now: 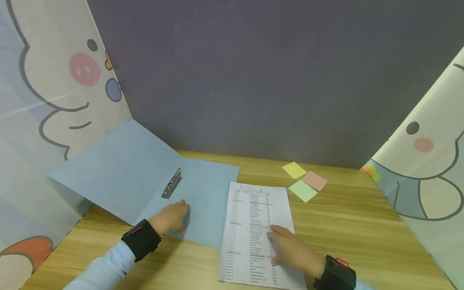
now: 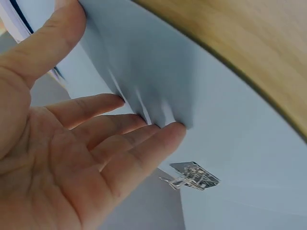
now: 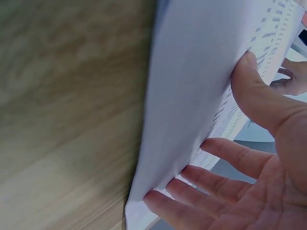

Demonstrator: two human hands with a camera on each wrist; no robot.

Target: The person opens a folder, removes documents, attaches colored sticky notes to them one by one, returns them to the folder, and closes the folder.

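Head view, left hand: the left hand [image 1: 170,217] lies flat with straight fingers on the inner face of the open blue folder [image 1: 145,185], holding nothing; the metal clip [image 1: 172,183] sits just beyond its fingertips.
Head view, right hand: the right hand [image 1: 291,249] rests flat, fingers extended, on the lower part of the printed sheet [image 1: 255,229], pressing it to the worktop [image 1: 362,233] rather than gripping it.
Head view, surroundings: the sheet lies just beside the folder, between the two hands; three sticky notes [image 1: 303,180] lie well beyond the right hand.
Left wrist view: the fingertips [image 2: 172,130] touch the folder's blue card [image 2: 230,124], palm open; the clip [image 2: 192,176] shows close by, with a strip of wooden worktop [image 2: 259,52] past the folder edge.
Right wrist view: the fingers [image 3: 225,151] are spread on the printed sheet [image 3: 201,81], thumb on the text side, the sheet's edge lying on the worktop [image 3: 67,120].
Handling, sheet: likely light, thin and floppy, easy to crease and apt to slide on smooth wood; best slid to an edge and pinched there near a corner.
Handling, folder: probably stiffer card, light, hinged at the fold; steady it by the flat panel, away from the sprung clip.
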